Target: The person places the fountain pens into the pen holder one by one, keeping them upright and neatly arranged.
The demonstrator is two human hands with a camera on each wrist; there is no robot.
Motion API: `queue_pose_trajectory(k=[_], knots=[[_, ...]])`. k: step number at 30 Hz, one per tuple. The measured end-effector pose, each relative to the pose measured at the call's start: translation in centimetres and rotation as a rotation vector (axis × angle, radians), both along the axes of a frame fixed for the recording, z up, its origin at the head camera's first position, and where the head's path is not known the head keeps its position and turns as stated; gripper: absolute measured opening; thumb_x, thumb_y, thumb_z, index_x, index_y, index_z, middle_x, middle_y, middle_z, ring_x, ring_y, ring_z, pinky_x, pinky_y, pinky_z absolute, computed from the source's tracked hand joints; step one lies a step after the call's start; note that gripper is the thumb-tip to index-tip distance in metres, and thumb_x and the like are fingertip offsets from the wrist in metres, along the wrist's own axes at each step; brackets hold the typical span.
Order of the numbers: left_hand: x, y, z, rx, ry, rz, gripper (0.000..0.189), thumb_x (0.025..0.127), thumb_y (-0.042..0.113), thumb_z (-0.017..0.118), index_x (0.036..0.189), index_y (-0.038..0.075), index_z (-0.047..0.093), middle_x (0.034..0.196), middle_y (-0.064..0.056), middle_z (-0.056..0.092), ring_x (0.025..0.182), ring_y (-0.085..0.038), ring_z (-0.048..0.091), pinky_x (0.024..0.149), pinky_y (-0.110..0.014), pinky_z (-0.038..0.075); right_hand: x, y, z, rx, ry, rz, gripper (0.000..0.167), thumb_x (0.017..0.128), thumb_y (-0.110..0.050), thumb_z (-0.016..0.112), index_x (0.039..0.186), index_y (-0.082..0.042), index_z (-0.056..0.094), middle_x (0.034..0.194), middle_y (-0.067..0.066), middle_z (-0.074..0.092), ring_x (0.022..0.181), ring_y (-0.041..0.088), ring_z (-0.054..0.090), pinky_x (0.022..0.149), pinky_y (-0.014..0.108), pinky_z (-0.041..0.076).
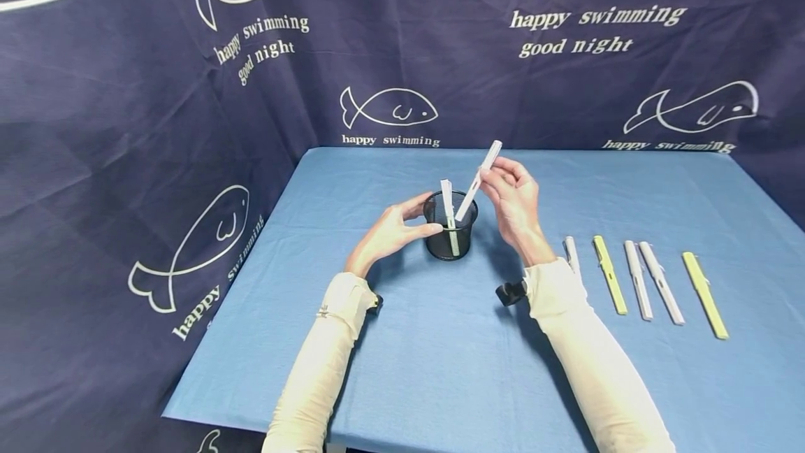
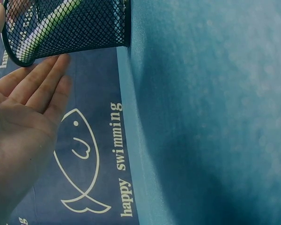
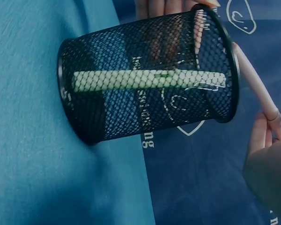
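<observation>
A black mesh pen cup (image 1: 464,242) stands upright on the blue-covered table, with a pale green-white pen (image 1: 448,198) leaning inside it. My left hand (image 1: 391,231) is at the cup's left side, thumb by the front rim and fingers reaching behind. Those fingers look straight in the left wrist view, their tips by the mesh (image 2: 84,33). Between thumb and fingers, my right hand (image 1: 517,203) pinches a white pen (image 1: 473,191), tilted, its lower end at the cup's mouth. In the right wrist view this pen (image 3: 255,79) meets the rim.
Right of the right forearm lie several pens in a loose row: a white pen (image 1: 572,256) partly hidden by the sleeve, a yellow-green pen (image 1: 610,275), two white pens (image 1: 638,280) side by side, and another yellow-green pen (image 1: 705,296). Dark printed cloth (image 1: 390,40) hangs behind the table.
</observation>
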State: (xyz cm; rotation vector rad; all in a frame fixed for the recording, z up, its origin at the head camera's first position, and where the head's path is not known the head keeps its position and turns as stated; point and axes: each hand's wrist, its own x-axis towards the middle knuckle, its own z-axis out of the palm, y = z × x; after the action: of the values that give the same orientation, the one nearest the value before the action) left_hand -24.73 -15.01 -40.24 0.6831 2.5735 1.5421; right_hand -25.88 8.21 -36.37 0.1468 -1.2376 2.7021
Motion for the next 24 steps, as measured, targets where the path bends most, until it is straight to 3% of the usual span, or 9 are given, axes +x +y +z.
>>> queue_pose_trajectory(k=[9,17,24], knots=[[0.0,0.1,0.1,0.009,-0.003,-0.002,0.072,0.094,0.034,0.078,0.156,0.015,0.048,0.139,-0.011,0.065,0.13,-0.021,0.059,0.112,-0.039,0.042,0.1,-0.5,-1.0,0.225,0.025,-0.095,0.028,0.092,0.017,0.065,0.113,-0.001,0.062,0.093,0.005,0.069,0.083,0.013,0.069,0.082,0.024,0.059],[0.1,0.1,0.2,0.001,-0.016,0.005,0.073,0.094,0.034,0.078,0.157,0.013,0.047,0.139,-0.012,0.064,0.131,-0.023,0.058,0.113,-0.041,0.042,0.3,-0.5,-1.9,0.458,0.098,-0.164,0.032,0.089,0.018,0.066,0.12,0.01,0.061,0.094,0.0,0.066,0.083,0.008,0.066,0.082,0.019,0.056],[0.1,0.2,0.2,-0.002,-0.015,0.004,0.075,0.094,0.034,0.078,0.157,0.01,0.046,0.138,-0.013,0.064,0.131,-0.024,0.058,0.113,-0.041,0.041,0.4,-0.4,-2.3,0.543,0.133,-0.187,0.032,0.09,0.017,0.067,0.121,0.015,0.059,0.097,0.001,0.065,0.087,0.009,0.064,0.086,0.02,0.054]])
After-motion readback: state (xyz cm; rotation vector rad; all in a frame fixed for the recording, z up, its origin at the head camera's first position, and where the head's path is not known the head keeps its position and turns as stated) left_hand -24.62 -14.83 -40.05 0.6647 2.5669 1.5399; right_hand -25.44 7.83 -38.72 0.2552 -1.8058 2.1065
